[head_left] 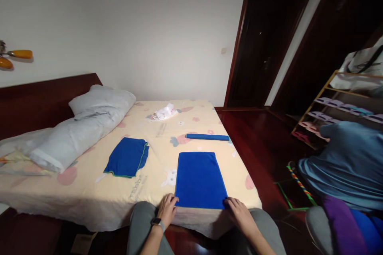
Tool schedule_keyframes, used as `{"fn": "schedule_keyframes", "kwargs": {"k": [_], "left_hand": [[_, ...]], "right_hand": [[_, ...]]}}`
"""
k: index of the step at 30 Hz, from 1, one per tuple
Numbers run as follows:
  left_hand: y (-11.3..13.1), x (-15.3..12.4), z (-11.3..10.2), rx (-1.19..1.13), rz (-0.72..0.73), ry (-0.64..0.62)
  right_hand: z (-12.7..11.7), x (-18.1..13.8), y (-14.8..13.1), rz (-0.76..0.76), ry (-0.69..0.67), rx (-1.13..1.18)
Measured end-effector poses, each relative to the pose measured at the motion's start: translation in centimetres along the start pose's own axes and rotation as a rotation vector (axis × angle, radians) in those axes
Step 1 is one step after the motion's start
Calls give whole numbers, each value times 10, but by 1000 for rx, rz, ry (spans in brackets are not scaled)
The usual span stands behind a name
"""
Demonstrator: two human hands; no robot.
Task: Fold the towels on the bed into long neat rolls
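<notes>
A blue cloth (200,179) lies flat on the bed, its near edge along the mattress edge in front of me. My left hand (168,209), with a watch on the wrist, pinches the near left corner. At the near right corner, my right hand (238,212) has its thumb and fingers closed on the fabric. Beyond the flat cloth is a narrow blue folded strip of cloth (207,137), near the bed's right edge. A second blue cloth (127,157) with green edging lies to the left, slightly rumpled.
The bed (161,155) has a patterned yellow sheet. A grey quilt (80,139) is heaped by the headboard, and a white plastic bag (165,112) lies far back. On the right are a shoe rack (324,87), a cloth-draped seat (347,167) and a dark door (267,48).
</notes>
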State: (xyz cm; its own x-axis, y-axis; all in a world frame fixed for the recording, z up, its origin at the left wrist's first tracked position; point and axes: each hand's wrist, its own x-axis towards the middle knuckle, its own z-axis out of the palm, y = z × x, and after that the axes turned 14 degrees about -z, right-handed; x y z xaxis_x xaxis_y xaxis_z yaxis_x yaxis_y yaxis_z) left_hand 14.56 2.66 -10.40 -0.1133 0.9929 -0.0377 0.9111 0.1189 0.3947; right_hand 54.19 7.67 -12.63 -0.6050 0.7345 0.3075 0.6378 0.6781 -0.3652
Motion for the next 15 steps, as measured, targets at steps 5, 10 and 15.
{"fn": "schedule_keyframes", "kwargs": {"k": [5, 10, 15], "left_hand": [[0, 1, 2, -93, -20, 78], [-3, 2, 5, -329, -27, 47], [-9, 11, 15, -526, -169, 10]], "right_hand": [[0, 2, 4, 83, 95, 189], [10, 4, 14, 247, 262, 440], [7, 12, 15, 360, 259, 582]]}}
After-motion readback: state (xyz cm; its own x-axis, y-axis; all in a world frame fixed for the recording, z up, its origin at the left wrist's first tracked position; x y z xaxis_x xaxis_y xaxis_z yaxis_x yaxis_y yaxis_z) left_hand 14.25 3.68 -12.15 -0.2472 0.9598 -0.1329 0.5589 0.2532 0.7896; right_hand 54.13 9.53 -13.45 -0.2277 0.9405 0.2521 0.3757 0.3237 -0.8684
